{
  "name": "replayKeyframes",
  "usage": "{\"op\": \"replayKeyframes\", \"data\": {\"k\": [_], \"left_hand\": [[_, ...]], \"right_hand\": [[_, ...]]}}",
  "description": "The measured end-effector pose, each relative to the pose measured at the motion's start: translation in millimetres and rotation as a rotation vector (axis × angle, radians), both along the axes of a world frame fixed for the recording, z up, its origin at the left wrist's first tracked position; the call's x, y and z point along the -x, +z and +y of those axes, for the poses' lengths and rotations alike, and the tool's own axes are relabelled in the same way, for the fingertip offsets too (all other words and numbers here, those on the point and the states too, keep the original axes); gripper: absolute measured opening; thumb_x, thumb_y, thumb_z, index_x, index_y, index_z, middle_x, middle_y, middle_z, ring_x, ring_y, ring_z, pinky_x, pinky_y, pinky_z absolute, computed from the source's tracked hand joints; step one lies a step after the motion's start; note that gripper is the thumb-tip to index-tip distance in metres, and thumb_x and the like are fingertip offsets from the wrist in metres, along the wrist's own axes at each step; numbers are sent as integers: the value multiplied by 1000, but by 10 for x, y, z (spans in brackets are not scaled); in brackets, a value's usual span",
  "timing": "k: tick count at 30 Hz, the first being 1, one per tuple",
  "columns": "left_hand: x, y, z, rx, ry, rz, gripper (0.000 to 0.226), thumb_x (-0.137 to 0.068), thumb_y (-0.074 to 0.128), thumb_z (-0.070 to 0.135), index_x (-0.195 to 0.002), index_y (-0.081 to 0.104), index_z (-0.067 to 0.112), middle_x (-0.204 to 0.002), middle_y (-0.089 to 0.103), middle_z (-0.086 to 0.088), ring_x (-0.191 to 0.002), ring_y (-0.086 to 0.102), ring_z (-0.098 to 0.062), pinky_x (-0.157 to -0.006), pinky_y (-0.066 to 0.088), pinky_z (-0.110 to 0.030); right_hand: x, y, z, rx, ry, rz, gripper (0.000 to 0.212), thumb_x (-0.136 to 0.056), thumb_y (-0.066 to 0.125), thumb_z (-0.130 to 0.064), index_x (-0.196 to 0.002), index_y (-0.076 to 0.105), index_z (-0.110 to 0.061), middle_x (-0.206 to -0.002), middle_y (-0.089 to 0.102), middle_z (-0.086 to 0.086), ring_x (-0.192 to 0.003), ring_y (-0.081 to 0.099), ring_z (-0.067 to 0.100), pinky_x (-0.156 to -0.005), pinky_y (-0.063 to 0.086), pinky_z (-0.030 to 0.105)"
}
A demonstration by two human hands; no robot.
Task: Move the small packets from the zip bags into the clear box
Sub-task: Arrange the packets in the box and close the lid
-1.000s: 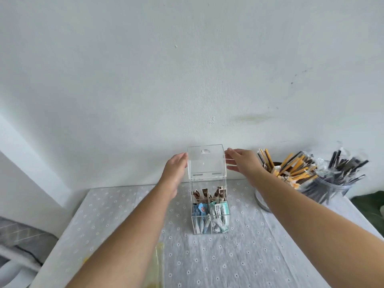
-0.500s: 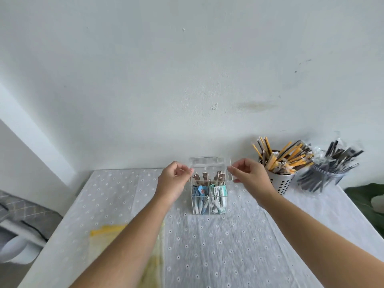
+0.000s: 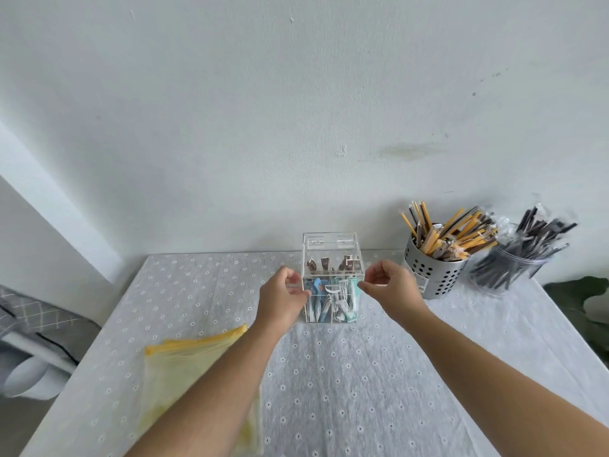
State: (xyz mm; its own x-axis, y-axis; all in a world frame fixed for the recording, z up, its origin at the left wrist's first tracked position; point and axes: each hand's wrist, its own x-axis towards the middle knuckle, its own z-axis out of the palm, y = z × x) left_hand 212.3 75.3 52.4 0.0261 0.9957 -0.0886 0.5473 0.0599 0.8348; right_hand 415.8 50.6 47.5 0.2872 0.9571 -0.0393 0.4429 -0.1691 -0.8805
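Observation:
The clear box [image 3: 333, 258] stands at the far middle of the table, its hinged lid lying flat on top. Inside are small packets: brown ones [image 3: 324, 263] at the back, blue [image 3: 317, 293] and teal ones [image 3: 346, 296] at the front. My left hand [image 3: 281, 296] pinches the lid's front left corner, and my right hand [image 3: 390, 285] pinches its front right corner. Yellow-topped zip bags [image 3: 197, 361] lie flat at the near left, partly under my left forearm.
A perforated metal holder [image 3: 428, 272] full of yellow sticks and a clear jar [image 3: 507, 268] of dark sticks stand right of the box by the wall. Green leaves [image 3: 580, 298] show at the right edge. The white dotted tablecloth [image 3: 346, 374] covers the table.
The lid, held upright by both hands a second ago, has swung down flat onto the box. Both hands came down with it to the front corners.

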Motion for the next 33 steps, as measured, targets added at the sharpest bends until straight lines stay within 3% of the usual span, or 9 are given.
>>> {"op": "replayKeyframes", "data": {"k": [5,9,12,19,33], "left_hand": [[7,15,10,-409,-124,276,39,-76,74,17,-111,58,18,-116,56,4,-107,53,-10,-91,43,-22],[-38,5,34,-522,-276,378,37,-79,72,15,-114,62,17,-117,63,3,-110,57,-14,-99,45,-32],[-29,-64,91,-598,-248,361,37,-74,75,9,-108,65,19,-109,68,4,-103,62,-15,-93,50,-34],[-93,-138,407,-629,-217,339,35,-73,76,9,-105,67,18,-104,70,4,-98,63,-13,-87,45,-21],[-249,-187,1054,-576,-192,372,36,-79,71,14,-114,63,19,-116,66,3,-108,59,-15,-92,50,-30]], "right_hand": [[57,98,-46,-232,131,-407,32,-81,72,-20,-110,59,-18,-106,53,-12,-97,51,8,-86,45,23],[60,-40,8,-337,244,-636,32,-80,72,-18,-111,63,-17,-112,63,-3,-104,58,18,-87,48,29],[-5,-165,48,-446,250,-655,32,-76,76,-16,-107,66,-15,-104,68,-2,-95,63,18,-81,55,31],[-77,-197,380,-507,235,-635,30,-72,79,-12,-100,69,-13,-99,71,-1,-90,67,20,-79,55,31],[-170,-233,1039,-481,199,-622,29,-72,78,-13,-99,69,-12,-98,71,2,-91,67,24,-80,52,32]]}}
